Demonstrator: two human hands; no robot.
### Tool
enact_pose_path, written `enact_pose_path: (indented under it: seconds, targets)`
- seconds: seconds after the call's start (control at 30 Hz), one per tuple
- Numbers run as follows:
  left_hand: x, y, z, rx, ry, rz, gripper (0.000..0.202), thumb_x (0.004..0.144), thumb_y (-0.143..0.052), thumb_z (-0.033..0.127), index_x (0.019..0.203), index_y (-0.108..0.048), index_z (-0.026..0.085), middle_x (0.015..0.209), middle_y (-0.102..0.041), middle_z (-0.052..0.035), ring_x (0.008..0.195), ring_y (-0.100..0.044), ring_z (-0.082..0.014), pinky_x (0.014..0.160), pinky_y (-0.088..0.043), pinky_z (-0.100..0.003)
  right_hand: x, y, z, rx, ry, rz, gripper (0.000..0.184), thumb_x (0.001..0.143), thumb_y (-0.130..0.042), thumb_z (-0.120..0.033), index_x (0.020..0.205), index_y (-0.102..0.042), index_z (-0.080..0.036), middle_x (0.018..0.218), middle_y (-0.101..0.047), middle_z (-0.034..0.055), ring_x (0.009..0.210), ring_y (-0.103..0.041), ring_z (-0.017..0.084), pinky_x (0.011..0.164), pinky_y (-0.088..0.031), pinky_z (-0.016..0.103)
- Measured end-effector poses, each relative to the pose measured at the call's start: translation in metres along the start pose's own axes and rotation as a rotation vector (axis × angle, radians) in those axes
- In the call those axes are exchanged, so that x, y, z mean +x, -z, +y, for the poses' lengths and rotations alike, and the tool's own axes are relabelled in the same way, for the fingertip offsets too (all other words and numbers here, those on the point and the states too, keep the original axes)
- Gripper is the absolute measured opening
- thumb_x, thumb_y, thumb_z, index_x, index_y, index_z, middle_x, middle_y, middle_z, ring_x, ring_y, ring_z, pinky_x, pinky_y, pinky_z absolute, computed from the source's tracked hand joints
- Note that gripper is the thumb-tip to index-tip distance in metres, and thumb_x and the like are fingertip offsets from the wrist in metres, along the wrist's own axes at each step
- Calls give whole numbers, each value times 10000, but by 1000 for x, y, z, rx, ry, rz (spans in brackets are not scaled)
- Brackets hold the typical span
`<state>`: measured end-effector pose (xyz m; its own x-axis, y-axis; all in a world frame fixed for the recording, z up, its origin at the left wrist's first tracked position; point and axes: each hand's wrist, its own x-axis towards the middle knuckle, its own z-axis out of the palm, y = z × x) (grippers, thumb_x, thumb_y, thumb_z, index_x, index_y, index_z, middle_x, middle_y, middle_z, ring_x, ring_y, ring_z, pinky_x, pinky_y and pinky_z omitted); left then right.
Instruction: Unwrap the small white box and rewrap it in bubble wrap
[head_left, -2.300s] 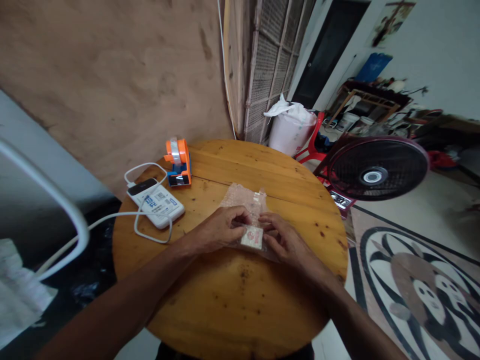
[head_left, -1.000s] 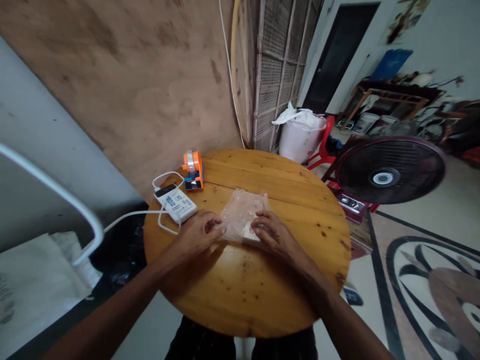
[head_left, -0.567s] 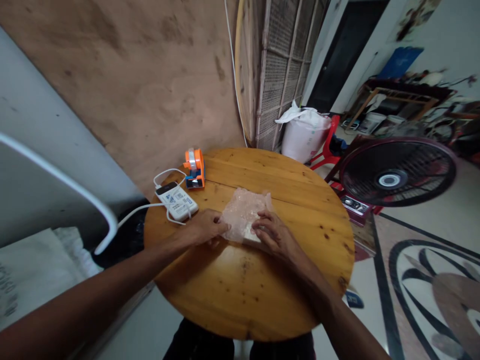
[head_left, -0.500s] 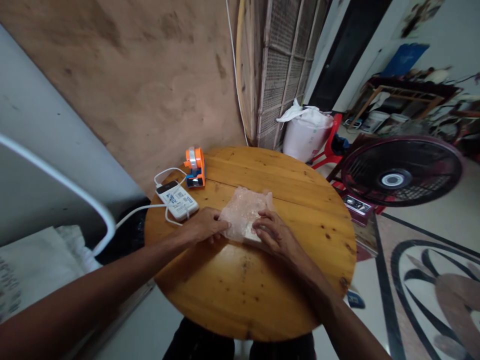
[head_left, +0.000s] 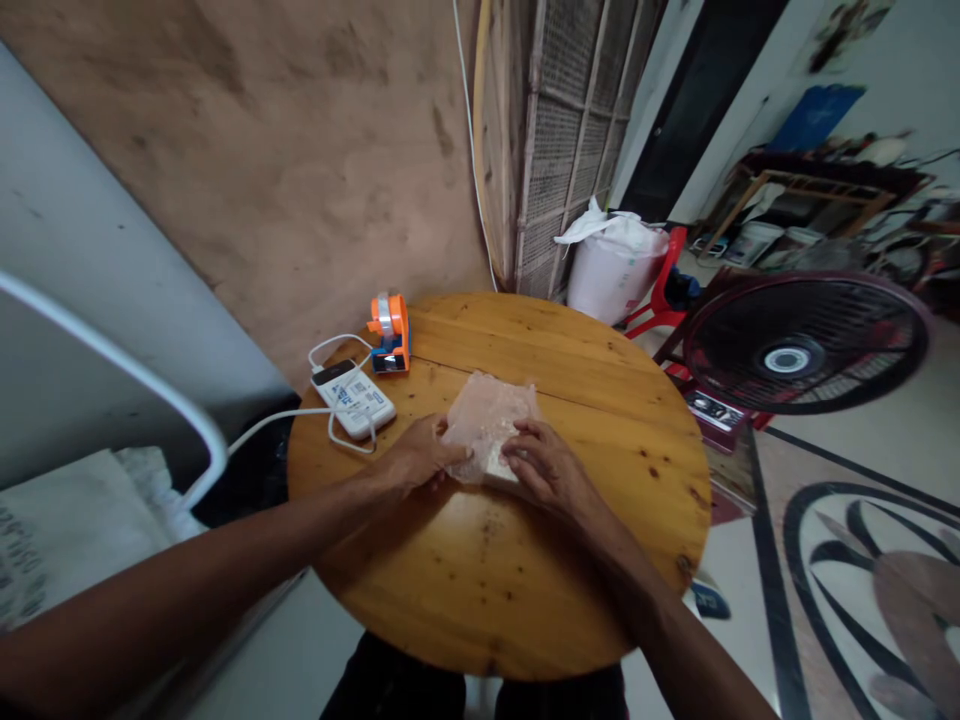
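Note:
On the round wooden table [head_left: 480, 590] lies a crinkled, see-through sheet that looks like bubble wrap [head_left: 484, 405]. A pale, flat box-like thing [head_left: 504, 468] is partly under it; the right hand hides much of it. My left hand [head_left: 427, 455] pinches the wrap's near left corner, thumb on top and fingers underneath. From the right, my right hand [head_left: 551, 465] lies over the pale thing's right end with curled fingers, their tips on its top and the wrap. The right thumb cannot be made out.
A white power bank [head_left: 360, 400] with a cable and an orange tape dispenser [head_left: 390, 335] stand at the table's back left. A dark fan [head_left: 787, 350] is to the right, near a red chair [head_left: 664, 290] and a white sack [head_left: 615, 265]. A plywood wall [head_left: 337, 170] rises behind.
My left hand has shifted slightly right and up, carrying the wrap's left corner inward over the pale thing. The right hand stays at nearly the same place.

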<state>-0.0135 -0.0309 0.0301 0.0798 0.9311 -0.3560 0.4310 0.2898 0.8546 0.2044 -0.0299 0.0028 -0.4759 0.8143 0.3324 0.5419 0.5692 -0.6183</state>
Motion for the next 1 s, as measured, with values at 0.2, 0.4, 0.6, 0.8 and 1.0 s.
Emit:
enact_pose_path:
  seconds: [0.2,0.4,0.6,0.8,1.0]
  targets:
    - [-1,-9,11,-89,-6,15,92,710,-574,231,724,-572,141,455,-509,50,345,-422,-72,342,-275,-182,0,0,0,-28,-3,-4,192,897,-491,-264,976,-664,-232,1235,-539,104,1170,-523,230,959,-458,405]
    - [-1,-17,14,-151,-58,40,76,704,-527,211,718,-557,143,506,-523,43,371,-428,-73,359,-319,-191,-1,-1,1,-34,12,8,181,886,-510,-233,986,-660,-250,1250,-534,95,1170,-523,228,959,-461,414]
    - [0,-25,14,-189,-109,11,80,714,-535,230,719,-536,151,533,-516,44,398,-434,-71,367,-336,-187,-3,-1,1,-39,28,24,178,888,-517,-225,1002,-653,-244,1299,-513,95,1205,-505,224,996,-432,413]
    - [1,-27,13,-151,-196,-24,140,745,-561,291,762,-561,152,558,-534,42,410,-448,-69,381,-347,-181,-3,-2,2,-30,40,31,179,888,-518,-224,993,-663,-229,1288,-523,108,1191,-521,224,979,-447,409]
    - [1,-28,15,-144,-198,-40,187,747,-586,332,741,-557,148,561,-539,36,420,-463,-77,388,-368,-189,-5,2,-4,19,-24,33,186,897,-524,-288,1014,-665,-252,1345,-505,89,1251,-482,228,1042,-397,444]
